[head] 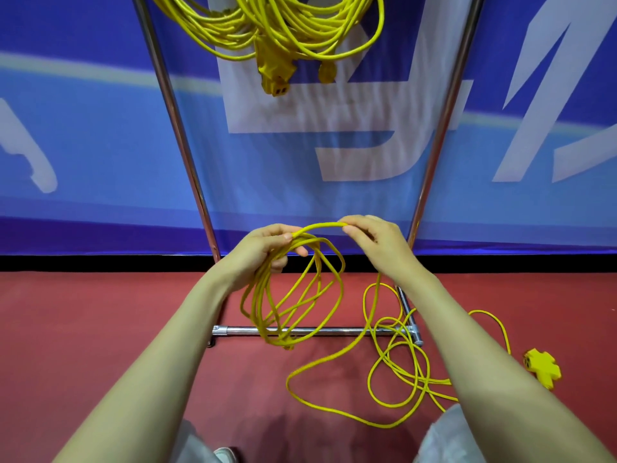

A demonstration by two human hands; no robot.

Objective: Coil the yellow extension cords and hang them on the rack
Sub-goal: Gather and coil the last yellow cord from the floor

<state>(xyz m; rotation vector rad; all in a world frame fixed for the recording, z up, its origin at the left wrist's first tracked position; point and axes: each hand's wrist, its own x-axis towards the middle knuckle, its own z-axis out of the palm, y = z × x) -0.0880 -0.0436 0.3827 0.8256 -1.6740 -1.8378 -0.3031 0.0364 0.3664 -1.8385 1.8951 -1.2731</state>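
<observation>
Both hands (263, 253) (375, 238) gripping yellow cord (320, 225), loops (293, 305) hanging below

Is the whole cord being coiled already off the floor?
No, loose cord loops and its yellow socket block lie on the red floor.

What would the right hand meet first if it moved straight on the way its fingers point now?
Probably the left hand, which grips the coiled cord; the right hand points across at it, though depth is unclear.
</observation>
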